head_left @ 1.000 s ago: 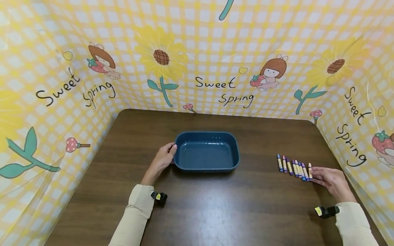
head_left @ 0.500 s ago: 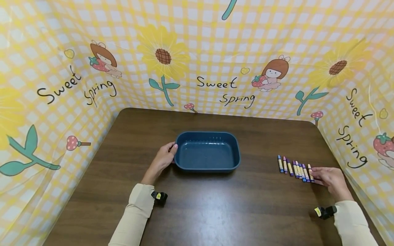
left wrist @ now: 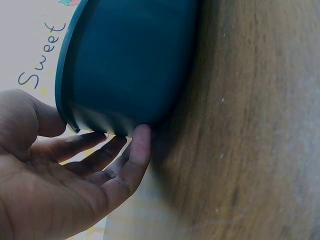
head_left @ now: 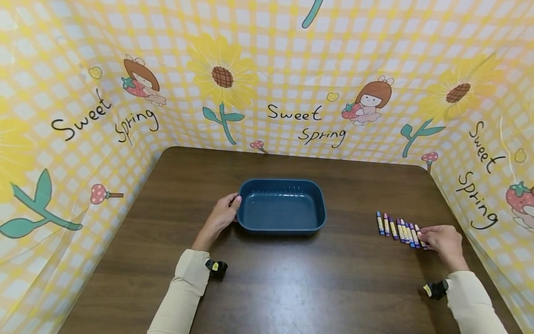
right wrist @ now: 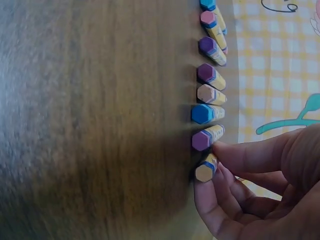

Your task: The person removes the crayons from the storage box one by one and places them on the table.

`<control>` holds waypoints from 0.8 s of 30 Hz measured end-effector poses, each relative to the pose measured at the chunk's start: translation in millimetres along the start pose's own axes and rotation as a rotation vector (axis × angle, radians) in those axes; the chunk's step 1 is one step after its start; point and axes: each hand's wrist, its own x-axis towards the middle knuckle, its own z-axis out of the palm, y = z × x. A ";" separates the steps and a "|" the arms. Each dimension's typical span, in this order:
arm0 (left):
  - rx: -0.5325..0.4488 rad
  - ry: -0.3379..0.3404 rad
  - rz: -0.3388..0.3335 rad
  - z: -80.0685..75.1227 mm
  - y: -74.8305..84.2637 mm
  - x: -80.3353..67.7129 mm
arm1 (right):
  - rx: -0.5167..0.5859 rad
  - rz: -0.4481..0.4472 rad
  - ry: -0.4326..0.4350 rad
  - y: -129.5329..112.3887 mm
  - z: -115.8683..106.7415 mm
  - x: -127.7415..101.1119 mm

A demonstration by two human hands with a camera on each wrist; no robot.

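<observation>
At the right of the head view, the right hand (head_left: 442, 239) pinches the outermost crayon (right wrist: 207, 169) — the tan-tipped one at the near-right end of a row of paper-wrapped wax crayons (head_left: 398, 227) — with thumb and fingertips (right wrist: 225, 152) closed round its shaft in the right wrist view. The row lies on the dark brown wooden table (head_left: 292, 278), slightly fanned; each crayon's long axis runs roughly away from the person, and the held one sits just beside its purple-tipped neighbour (right wrist: 205, 138), close enough that the two may touch. The rest of the row stretches leftward in the frame from the grip, towards the dark blue oval plastic tray (head_left: 281, 205) at the centre, which stands well apart from the crayons with bare tabletop between. The left hand (head_left: 221, 215) rests against the tray's left end — thumb over the rim, straight fingers (left wrist: 135, 155) laid along the outer wall near the base, not clenched. The right hand is by far the nearer to the crayons. A yellow checked cloth with sunflowers (head_left: 267, 69) walls the table on three sides, close behind the crayons at the right.
</observation>
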 end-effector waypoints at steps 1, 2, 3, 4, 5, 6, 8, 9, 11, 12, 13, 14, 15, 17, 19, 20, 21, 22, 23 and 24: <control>0.001 0.000 0.001 0.1 -0.2 0.1 | -0.019 -0.016 0.009 -0.4 0.8 -0.5; 0.001 0.000 0.002 0.1 -0.3 0.0 | -0.041 -0.034 0.021 -1.0 1.7 -0.9; 0.001 0.002 0.001 0.1 -0.3 -0.1 | -0.056 -0.050 0.032 -1.6 2.7 -1.4; 0.002 0.003 0.004 -0.2 -0.5 -0.4 | -0.072 -0.062 0.042 -1.8 4.0 -1.8; 0.003 0.004 0.003 -0.2 -0.5 -0.7 | -0.085 -0.069 0.051 -2.0 5.3 -1.9; 0.002 0.004 0.006 -0.4 -0.5 -0.9 | -0.089 -0.072 0.057 -2.5 6.4 -2.1; 0.002 0.004 0.012 -0.9 -0.8 -1.1 | -0.112 -0.078 0.071 -3.1 8.4 -2.5; 0.003 0.004 0.016 -1.1 -1.0 -0.9 | -0.118 -0.078 0.072 -3.3 9.2 -2.5; 0.001 0.007 0.024 -1.0 -1.3 -0.2 | -0.128 -0.080 0.073 -3.7 10.0 -3.1; 0.002 0.007 0.035 -1.1 -1.7 0.2 | -0.130 -0.080 0.073 -4.0 10.1 -3.6; 0.005 0.008 0.045 -1.1 -2.0 0.5 | -0.134 -0.083 0.075 -3.9 10.4 -4.0; 0.006 0.009 0.052 -1.1 -2.2 0.7 | -0.135 -0.087 0.076 -3.9 10.4 -4.4; 0.005 0.013 0.058 -1.0 -2.3 0.9 | -0.133 -0.093 0.075 -3.8 10.4 -4.8; 0.002 0.016 0.069 -0.8 -2.5 1.0 | -0.133 -0.107 0.078 -3.1 10.3 -5.5; 0.006 0.015 0.066 -0.7 -2.7 0.9 | -0.132 -0.121 0.083 -2.0 10.0 -5.5; 0.005 0.013 0.062 -0.6 -2.9 0.9 | -0.132 -0.122 0.083 -1.4 9.8 -5.5; 0.003 0.012 0.059 -0.4 -3.1 0.9 | -0.133 -0.123 0.084 -0.7 9.3 -5.4; 0.003 0.009 0.057 -0.2 -3.4 0.9 | -0.128 -0.112 0.081 -0.1 8.5 -5.2; 0.003 0.007 0.055 0.0 -3.6 1.1 | -0.119 -0.094 0.076 0.3 7.4 -4.9; 0.000 0.006 0.054 0.1 -3.8 1.2 | -0.106 -0.076 0.069 0.9 6.4 -4.7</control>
